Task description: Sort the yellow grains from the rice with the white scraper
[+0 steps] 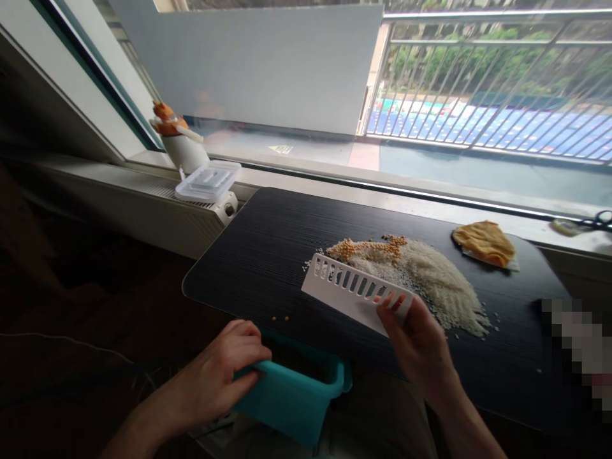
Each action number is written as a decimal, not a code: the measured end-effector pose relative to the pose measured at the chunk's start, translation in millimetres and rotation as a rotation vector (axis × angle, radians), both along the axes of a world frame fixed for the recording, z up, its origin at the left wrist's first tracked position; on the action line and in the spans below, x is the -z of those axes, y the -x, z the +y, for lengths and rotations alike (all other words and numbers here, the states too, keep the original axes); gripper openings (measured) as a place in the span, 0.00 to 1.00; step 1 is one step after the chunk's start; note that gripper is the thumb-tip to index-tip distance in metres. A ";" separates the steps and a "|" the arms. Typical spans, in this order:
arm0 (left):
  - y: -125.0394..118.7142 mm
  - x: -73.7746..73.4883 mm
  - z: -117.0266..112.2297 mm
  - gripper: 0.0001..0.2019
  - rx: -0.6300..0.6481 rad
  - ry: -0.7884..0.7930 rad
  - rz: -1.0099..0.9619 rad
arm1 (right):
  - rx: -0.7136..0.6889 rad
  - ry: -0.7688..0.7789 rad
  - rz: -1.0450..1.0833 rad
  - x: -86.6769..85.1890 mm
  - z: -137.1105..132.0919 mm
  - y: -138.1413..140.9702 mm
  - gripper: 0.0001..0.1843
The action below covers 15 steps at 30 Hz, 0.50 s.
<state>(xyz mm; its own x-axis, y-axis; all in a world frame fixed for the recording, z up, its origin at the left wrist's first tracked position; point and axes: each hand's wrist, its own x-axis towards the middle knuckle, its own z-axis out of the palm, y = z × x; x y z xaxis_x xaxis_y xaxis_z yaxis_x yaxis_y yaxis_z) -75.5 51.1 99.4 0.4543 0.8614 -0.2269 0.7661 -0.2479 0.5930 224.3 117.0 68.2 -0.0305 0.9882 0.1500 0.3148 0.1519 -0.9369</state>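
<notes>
My right hand (415, 341) is closed on one end of a white slotted plastic scraper (351, 290), which slants across the black table (268, 255) with its far edge against a heap of white rice (437, 280). Yellow beans (377, 245) lie mixed along the heap's back left side. My left hand (224, 376) grips the rim of a teal plastic bin (301, 398) held below the table's near edge. Two stray yellow beans (280, 319) lie near that edge.
An orange cloth (485, 242) lies at the table's back right. On the sill to the left stand a clear lidded box (208, 180) and a white and orange figurine (179, 137). Scissors (600, 222) rest on the sill at far right. A large window and railing lie beyond.
</notes>
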 end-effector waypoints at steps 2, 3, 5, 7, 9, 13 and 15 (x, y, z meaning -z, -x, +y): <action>2.1 -0.1 -0.9 0.12 -0.002 -0.008 0.004 | -0.059 0.038 0.031 4.9 -4.2 13.5 0.08; 3.8 -0.3 -1.7 0.12 -0.004 -0.015 0.006 | -0.096 0.051 0.036 5.6 -7.2 20.5 0.08; 8.6 -0.9 -4.0 0.13 -0.011 -0.032 0.013 | -0.193 0.076 0.005 2.6 -14.4 31.9 0.09; 13.9 -1.5 -6.5 0.13 -0.017 -0.063 0.025 | -0.315 0.104 -0.060 -5.2 -20.8 36.1 0.09; 17.7 -1.9 -8.5 0.12 -0.021 -0.091 0.029 | -0.384 0.110 -0.108 -14.4 -22.7 31.5 0.09; 14.4 -1.4 -7.8 0.13 -0.030 -0.059 0.010 | -0.089 -0.069 -0.098 -24.4 -3.6 4.1 0.08; 7.7 -0.9 -5.4 0.13 -0.019 -0.026 0.001 | 0.194 -0.158 -0.139 -24.1 15.0 -11.6 0.10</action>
<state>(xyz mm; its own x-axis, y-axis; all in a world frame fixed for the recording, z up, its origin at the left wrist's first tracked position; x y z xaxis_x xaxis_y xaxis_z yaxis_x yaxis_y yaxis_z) -83.2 45.7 100.3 0.4377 0.8756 -0.2042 0.7712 -0.2488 0.5860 235.9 132.0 92.2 0.1255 0.9425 0.3098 0.4761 0.2167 -0.8523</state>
